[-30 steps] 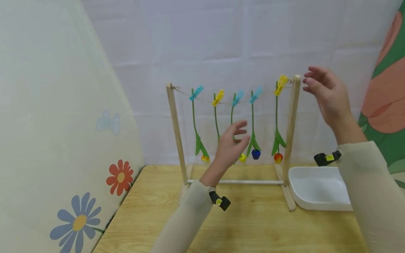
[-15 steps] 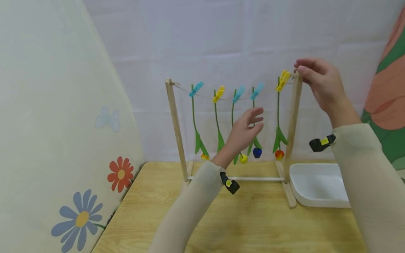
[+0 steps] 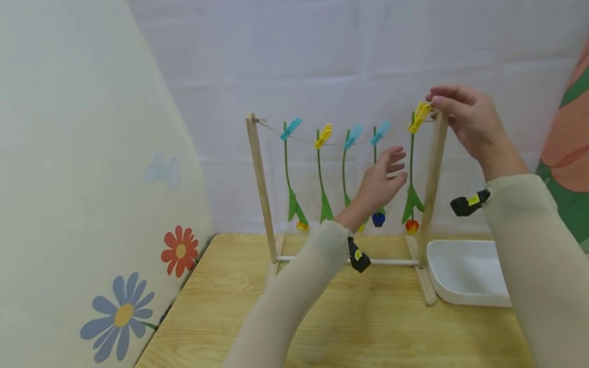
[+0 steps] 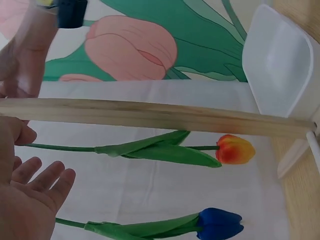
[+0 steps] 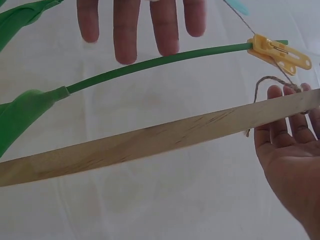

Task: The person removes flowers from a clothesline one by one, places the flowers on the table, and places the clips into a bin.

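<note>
Artificial tulips hang head-down from a twine line on a wooden rack, each stem held by a clothespin. My right hand (image 3: 474, 120) is at the top of the right post (image 3: 434, 186), its fingertips close to the yellow clothespin (image 3: 419, 118). In the right wrist view its fingers reach behind the post, below that clothespin (image 5: 277, 52). This clip holds the red-orange tulip (image 4: 235, 149). My left hand (image 3: 379, 181) is raised with fingers spread loosely, holding nothing, between the blue tulip (image 3: 379, 220) and the red-orange one. It partly hides the blue tulip's stem.
Further left hang a light-blue clothespin (image 3: 291, 129), another yellow clothespin (image 3: 323, 136) and two more blue ones. A white tray (image 3: 465, 299) stands right of the rack on the wooden table (image 3: 221, 301). A white rod (image 3: 395, 262) joins the posts low down.
My right hand has moved left to the post top, near the yellow clothespin. My left hand has moved right and up, towards the red-orange tulip. The tulips remain clipped on the line.
</note>
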{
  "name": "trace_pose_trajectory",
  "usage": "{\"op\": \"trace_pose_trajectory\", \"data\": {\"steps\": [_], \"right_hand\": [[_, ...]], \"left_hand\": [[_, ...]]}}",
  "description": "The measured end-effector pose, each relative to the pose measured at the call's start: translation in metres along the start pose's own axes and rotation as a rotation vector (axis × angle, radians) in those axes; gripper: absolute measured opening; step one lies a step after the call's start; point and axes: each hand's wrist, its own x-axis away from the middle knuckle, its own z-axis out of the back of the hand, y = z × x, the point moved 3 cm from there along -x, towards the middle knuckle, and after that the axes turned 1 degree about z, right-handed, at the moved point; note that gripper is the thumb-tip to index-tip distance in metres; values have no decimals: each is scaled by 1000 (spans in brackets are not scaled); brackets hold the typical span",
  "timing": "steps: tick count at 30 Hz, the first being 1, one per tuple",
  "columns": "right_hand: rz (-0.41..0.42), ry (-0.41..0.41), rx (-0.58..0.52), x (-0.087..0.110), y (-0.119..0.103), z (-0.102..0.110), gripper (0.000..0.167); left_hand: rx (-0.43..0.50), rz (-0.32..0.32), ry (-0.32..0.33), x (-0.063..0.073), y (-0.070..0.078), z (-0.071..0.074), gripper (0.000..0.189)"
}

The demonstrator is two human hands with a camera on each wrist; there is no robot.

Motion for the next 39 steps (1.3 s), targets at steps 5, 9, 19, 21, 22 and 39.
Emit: {"op": "trace_pose_trajectory", "data": {"steps": [5,9,19,21,22,39], "right_hand": [[-31,-13,40,2,-2,2,24],[-38,-15,44,3,-1,3,23],[-53,-22,48,7,6,3,21],[-53,-21,52,7,7,2,20],[-53,-21,52,7,7,1,20],[-66,-19,20,4,11,0,16]], "left_hand": [[-37,7,-32,-6,2,-13,63],[-19,14,-19,-11,1,-17,63],[119,-36,60,-15,-5,-25,60],[153,-47,78,-15,-5,-26,60],[168,-50,87,-16,-5,-26,59],[159,-26,176,-16,-6,-28,48]]}}
